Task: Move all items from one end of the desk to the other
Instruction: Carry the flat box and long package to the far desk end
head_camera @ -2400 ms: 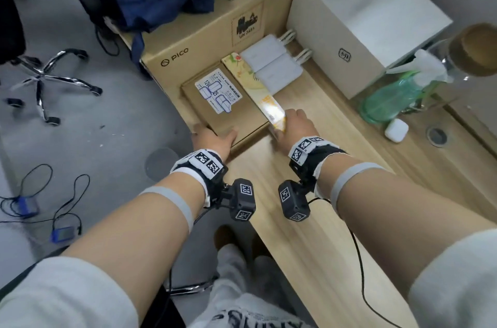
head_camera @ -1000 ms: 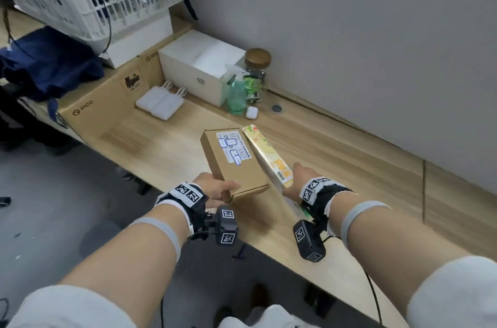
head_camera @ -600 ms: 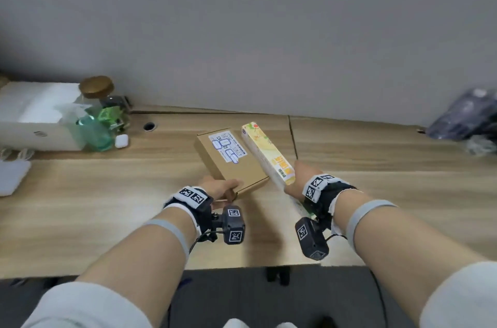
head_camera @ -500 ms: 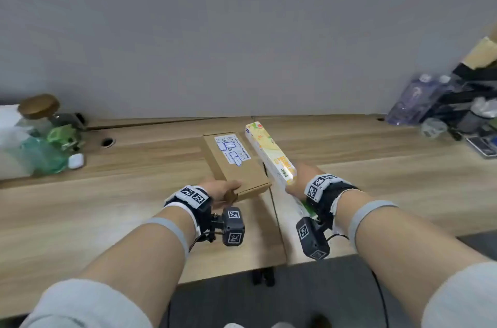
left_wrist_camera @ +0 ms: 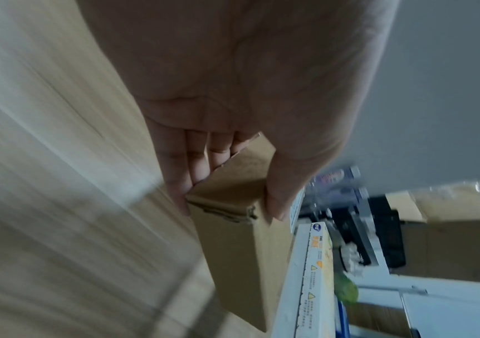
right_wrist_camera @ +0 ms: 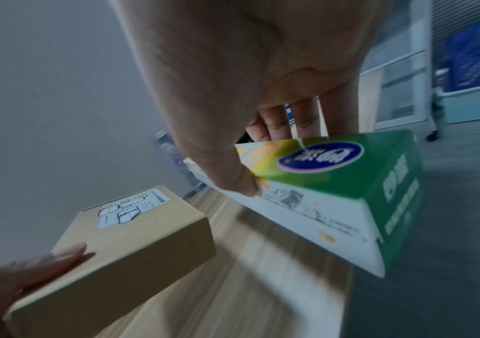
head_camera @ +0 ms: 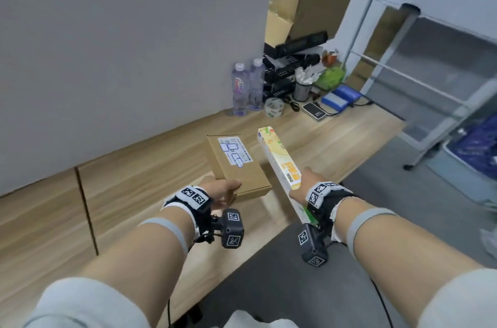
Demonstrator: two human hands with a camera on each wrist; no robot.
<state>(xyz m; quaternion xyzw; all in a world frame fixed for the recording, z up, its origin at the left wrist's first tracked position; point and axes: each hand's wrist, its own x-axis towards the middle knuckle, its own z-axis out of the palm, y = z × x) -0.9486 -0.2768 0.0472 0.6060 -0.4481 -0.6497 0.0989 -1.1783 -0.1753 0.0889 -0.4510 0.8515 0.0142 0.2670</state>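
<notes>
My left hand grips the near end of a flat brown cardboard box with a white label, thumb on top and fingers underneath. The box hangs above the wooden desk. My right hand holds a long narrow yellow-and-green carton near its near end, thumb on one face, fingers behind. The carton slants up and away, just right of the brown box. Both items are in the air over the desk's right part.
At the desk's far right end stand two water bottles, a tape roll, a mesh cup, a phone, a blue box and black devices. A metal rack and grey floor lie to the right.
Both hands have carried the brown box and the carton rightward along the desk, away from the left-end items. The cluttered right end has come into view.
</notes>
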